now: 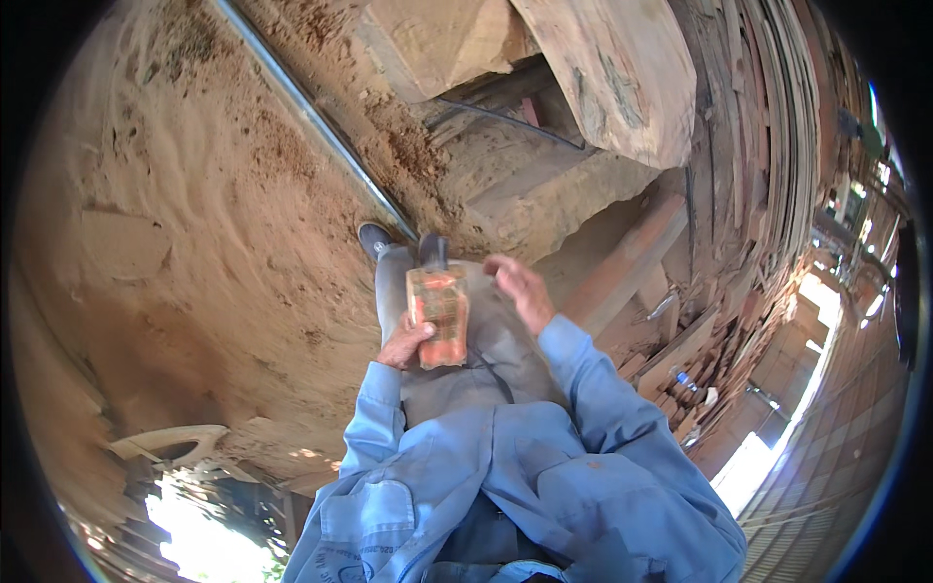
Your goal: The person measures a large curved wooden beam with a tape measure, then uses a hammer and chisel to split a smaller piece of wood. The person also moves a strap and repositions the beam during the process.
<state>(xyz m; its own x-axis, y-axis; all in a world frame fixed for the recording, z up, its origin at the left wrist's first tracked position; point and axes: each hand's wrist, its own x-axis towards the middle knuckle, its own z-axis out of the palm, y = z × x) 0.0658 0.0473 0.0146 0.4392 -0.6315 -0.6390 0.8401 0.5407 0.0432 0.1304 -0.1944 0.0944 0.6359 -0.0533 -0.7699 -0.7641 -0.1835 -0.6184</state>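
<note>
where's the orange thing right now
In the head view, just left of centre: the orange thing is in the left hand, over the trousers, with the right hand apart to its right.

I see a floor of uneven brown earth, dusty and faintly rippled, with darker crumbs scattered over it. Big pale timber blocks rise at the top, and beyond them I make out long planks stacked along the right side, bending with my lens. Glare washes in through a bright opening at lower left and gaps at right, beside a ribbed grey surface.
</note>
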